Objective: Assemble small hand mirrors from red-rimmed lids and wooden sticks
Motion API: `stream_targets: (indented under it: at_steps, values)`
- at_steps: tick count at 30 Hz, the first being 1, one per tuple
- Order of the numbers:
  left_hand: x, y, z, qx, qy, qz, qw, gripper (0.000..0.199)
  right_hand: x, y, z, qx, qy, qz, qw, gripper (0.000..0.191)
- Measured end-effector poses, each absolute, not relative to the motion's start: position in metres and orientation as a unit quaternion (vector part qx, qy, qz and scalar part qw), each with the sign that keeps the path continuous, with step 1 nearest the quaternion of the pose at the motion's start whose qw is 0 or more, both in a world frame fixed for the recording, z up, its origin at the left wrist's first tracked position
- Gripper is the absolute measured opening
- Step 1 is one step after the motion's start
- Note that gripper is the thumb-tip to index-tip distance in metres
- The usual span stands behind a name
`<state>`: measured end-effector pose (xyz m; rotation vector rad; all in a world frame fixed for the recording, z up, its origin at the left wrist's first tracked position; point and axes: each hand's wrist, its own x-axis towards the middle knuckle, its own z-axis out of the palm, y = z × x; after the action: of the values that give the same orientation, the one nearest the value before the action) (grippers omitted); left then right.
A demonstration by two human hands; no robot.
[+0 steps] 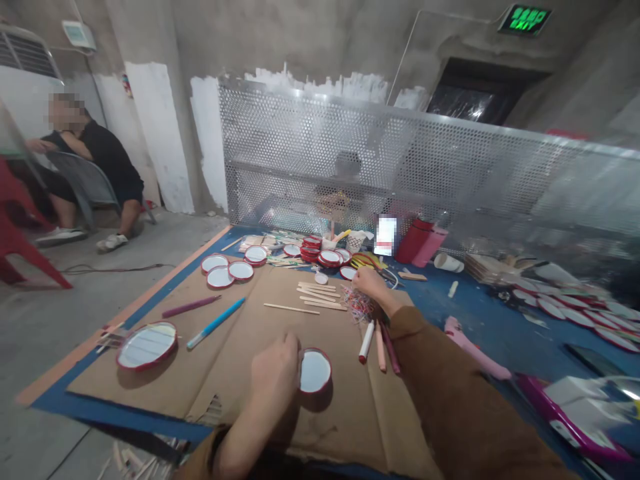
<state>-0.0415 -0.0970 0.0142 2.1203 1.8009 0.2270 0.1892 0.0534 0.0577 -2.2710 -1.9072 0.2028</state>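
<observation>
Mirror (315, 371) with red rim touching the left hand (274, 368), hands well apart, right hand (369, 283) over coloured strips (359, 305).

a perforated metal screen (320, 153) under a green exit sign (525, 20)
we see a person in black (103, 150) seated on a grey chair (83, 183), a red plastic chair (20, 227) beside them.

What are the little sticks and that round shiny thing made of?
The sticks look like plain pale wood, dull and unpainted. The round disc seems a shiny mirror, glass or plastic; its red rim may be plastic.
</observation>
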Motion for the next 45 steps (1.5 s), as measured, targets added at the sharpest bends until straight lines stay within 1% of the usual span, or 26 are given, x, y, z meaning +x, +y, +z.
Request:
stream_targets:
  at_steps: [2,4,6,8,9,10,12,14,17,18,20,23,25,27,29,31,34,37,42,45]
  values:
    - [-0.044,-0.098,0.010,0.745,0.633,0.104,0.184,0.020,0.180,0.035,0.067,-0.738,-0.659,0.087,0.117,0.019]
    - [-0.048,-0.096,0.005,0.723,0.636,0.148,0.225,0.020,0.166,0.012,0.073,-0.706,-0.681,0.113,0.154,0.016]
    - [-0.053,-0.095,0.000,0.677,0.629,0.239,0.299,0.017,0.149,-0.014,0.073,-0.676,-0.699,0.134,0.192,0.012]
    - [-0.055,-0.094,-0.004,0.610,0.580,0.373,0.391,0.012,0.132,-0.038,0.066,-0.643,-0.717,0.132,0.235,0.010]
    - [-0.056,-0.094,-0.005,0.574,0.541,0.428,0.442,0.009,0.124,-0.049,0.060,-0.611,-0.733,0.103,0.280,0.010]
    - [-0.056,-0.094,-0.005,0.540,0.497,0.469,0.491,0.013,0.117,-0.058,0.054,-0.577,-0.749,0.067,0.317,0.010]
    - [-0.055,-0.096,-0.005,0.496,0.430,0.492,0.572,0.030,0.107,-0.071,0.040,-0.520,-0.773,0.001,0.364,0.012]
    - [-0.054,-0.098,-0.003,0.472,0.402,0.484,0.618,0.043,0.100,-0.078,0.029,-0.480,-0.787,-0.020,0.387,0.014]
    - [-0.053,-0.100,0.000,0.441,0.399,0.476,0.648,0.059,0.096,-0.082,0.021,-0.437,-0.795,0.038,0.418,0.011]
    - [-0.053,-0.100,0.000,0.430,0.397,0.475,0.657,0.062,0.095,-0.084,0.019,-0.432,-0.792,0.068,0.427,0.009]
    - [-0.053,-0.100,0.000,0.408,0.388,0.475,0.676,0.060,0.094,-0.087,0.019,-0.442,-0.769,0.140,0.439,0.005]
    - [-0.053,-0.100,-0.002,0.378,0.394,0.477,0.689,0.050,0.093,-0.092,0.020,-0.474,-0.710,0.274,0.442,0.010]
    - [-0.054,-0.100,-0.002,0.368,0.415,0.477,0.681,0.048,0.093,-0.093,0.021,-0.486,-0.672,0.357,0.430,0.015]
    - [-0.054,-0.101,0.000,0.368,0.421,0.473,0.681,0.051,0.094,-0.094,0.023,-0.479,-0.651,0.420,0.413,0.017]
    - [-0.055,-0.102,0.003,0.374,0.408,0.470,0.687,0.058,0.096,-0.093,0.023,-0.458,-0.644,0.463,0.401,0.015]
    - [-0.055,-0.103,0.004,0.378,0.399,0.470,0.691,0.059,0.097,-0.093,0.022,-0.440,-0.643,0.488,0.393,0.013]
    - [-0.056,-0.104,0.004,0.374,0.413,0.469,0.685,0.048,0.098,-0.092,0.021,-0.428,-0.651,0.502,0.375,0.013]
    - [-0.057,-0.103,0.001,0.390,0.438,0.470,0.659,0.044,0.099,-0.091,0.023,-0.433,-0.648,0.509,0.365,0.015]
    - [-0.055,-0.105,0.002,0.395,0.419,0.478,0.663,0.043,0.100,-0.088,0.026,-0.423,-0.604,0.574,0.357,0.024]
    - [-0.054,-0.106,0.004,0.394,0.411,0.497,0.655,0.040,0.102,-0.085,0.027,-0.420,-0.579,0.617,0.327,0.031]
